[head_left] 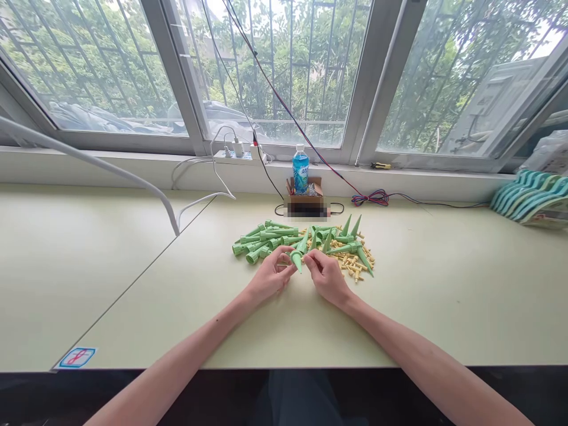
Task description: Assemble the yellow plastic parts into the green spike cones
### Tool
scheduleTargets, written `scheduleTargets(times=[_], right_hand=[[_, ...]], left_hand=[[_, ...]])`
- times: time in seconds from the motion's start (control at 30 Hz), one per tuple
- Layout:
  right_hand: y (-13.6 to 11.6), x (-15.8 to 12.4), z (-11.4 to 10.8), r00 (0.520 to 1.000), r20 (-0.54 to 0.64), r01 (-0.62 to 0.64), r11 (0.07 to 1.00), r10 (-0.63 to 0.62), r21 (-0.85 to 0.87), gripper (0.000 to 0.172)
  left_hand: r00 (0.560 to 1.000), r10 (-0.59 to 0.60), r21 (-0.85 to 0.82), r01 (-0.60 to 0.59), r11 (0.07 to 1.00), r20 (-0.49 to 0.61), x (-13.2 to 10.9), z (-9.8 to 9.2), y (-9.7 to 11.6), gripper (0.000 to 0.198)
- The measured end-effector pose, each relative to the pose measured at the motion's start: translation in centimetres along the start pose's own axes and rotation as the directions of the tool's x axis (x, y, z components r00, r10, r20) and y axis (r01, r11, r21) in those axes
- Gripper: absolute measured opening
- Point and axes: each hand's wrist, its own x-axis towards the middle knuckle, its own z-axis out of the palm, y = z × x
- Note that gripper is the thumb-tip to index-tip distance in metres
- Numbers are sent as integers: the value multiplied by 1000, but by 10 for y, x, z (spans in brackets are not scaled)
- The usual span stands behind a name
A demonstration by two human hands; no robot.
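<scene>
1. From afar, I saw the left hand (271, 277) gripping a smooth green cone (297, 261) in its fingers, centre frame.
2. I couldn't tell whether the right hand (329, 278), fingers bent beside it, held anything.
3. Ribbed green tubes (254, 247) and knobbly yellow pegs (357, 272) littered the worktop (444, 284).

Spikes (298, 262) lt grn, pegs (357, 273) tan-yel, btl (300, 173) bright blue w/ wht cap (300, 147), tabletop (444, 284) pale yel-grn.
</scene>
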Motion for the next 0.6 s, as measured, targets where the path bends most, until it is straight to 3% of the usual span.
scheduleTargets(times=[0.33, 0.6], right_hand=[[0, 0, -1, 1000, -15, 18, 1000, -18, 4, 29], [2, 0, 0, 999, 27, 24, 999, -25, 26, 27]], left_hand=[[993, -81, -295, 102, 950, 82, 0, -2, 4, 45], [994, -35, -128, 49, 991, 105, -3, -2, 5, 47]])
